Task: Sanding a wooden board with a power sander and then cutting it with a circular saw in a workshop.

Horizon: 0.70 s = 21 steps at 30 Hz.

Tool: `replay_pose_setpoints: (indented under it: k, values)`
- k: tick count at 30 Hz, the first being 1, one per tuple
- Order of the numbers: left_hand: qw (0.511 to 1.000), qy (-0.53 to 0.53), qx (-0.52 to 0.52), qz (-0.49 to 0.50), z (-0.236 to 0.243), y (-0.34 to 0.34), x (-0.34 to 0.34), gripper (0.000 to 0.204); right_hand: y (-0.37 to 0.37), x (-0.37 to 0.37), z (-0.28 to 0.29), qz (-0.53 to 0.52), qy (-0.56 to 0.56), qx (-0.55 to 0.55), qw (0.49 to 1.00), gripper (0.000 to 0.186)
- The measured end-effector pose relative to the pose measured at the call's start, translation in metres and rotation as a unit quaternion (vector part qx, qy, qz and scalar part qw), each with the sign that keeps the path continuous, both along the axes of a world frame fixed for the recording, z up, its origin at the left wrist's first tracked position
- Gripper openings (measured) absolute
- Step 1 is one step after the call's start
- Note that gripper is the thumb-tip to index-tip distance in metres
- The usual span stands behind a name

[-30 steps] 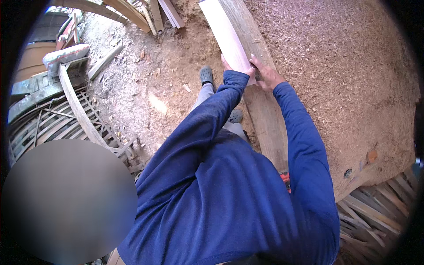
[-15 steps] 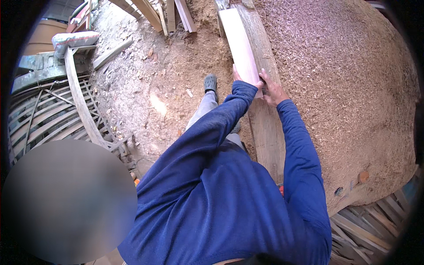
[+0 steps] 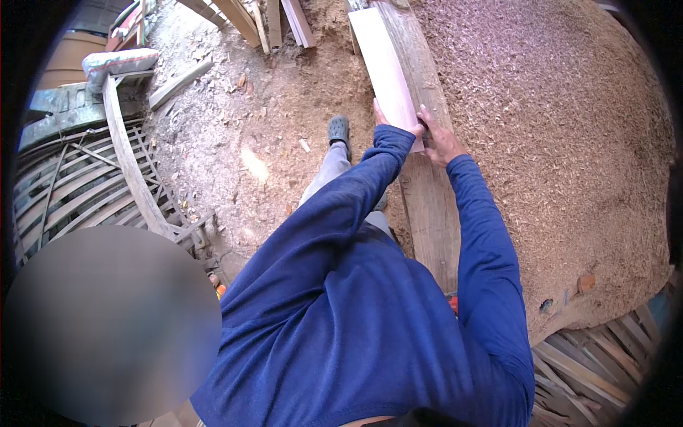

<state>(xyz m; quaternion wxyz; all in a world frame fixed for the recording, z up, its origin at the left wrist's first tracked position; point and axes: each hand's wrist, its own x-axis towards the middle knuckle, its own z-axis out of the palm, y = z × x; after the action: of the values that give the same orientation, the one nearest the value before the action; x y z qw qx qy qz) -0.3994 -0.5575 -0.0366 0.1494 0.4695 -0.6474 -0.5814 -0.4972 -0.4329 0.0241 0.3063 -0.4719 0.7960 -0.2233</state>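
A smooth, pale plank (image 3: pixel 388 71) lies lengthwise on a rough, weathered wooden beam (image 3: pixel 430 213), pointing away from me. My left hand (image 3: pixel 381 114) is closed around the plank's near part, fingers along its left edge and thumb at the right side; the blue sleeve hides most of its palm. At the plank's near right corner, my right hand (image 3: pixel 442 142) grips the edge, with its forefinger reaching forward along the side. The two hands almost meet there. What the fingers underneath touch is hidden.
Wood shavings (image 3: pixel 555 142) cover the ground right of the beam. Several boards (image 3: pixel 295 25) stand at the far side. To the left are a slatted wooden frame (image 3: pixel 85 181) and a stuffed sack (image 3: pixel 119 62). Offcuts (image 3: pixel 583 370) lie at lower right. A blurred disc covers the lower left.
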Motion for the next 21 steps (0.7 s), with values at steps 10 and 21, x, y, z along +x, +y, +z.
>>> replay_pose_setpoints:
  k: [10, 21]
  values:
    - [1.0, 0.007, -0.03, -0.001, -0.015, 0.002, -0.003, 0.135, -0.003, -0.009, 0.004, 0.02, -0.015, -0.005, 1.0, 0.11]
    - [1.0, 0.014, -0.005, 0.015, -0.021, 0.003, -0.002, 0.135, -0.003, -0.008, 0.01, 0.019, -0.002, 0.02, 1.0, 0.107]
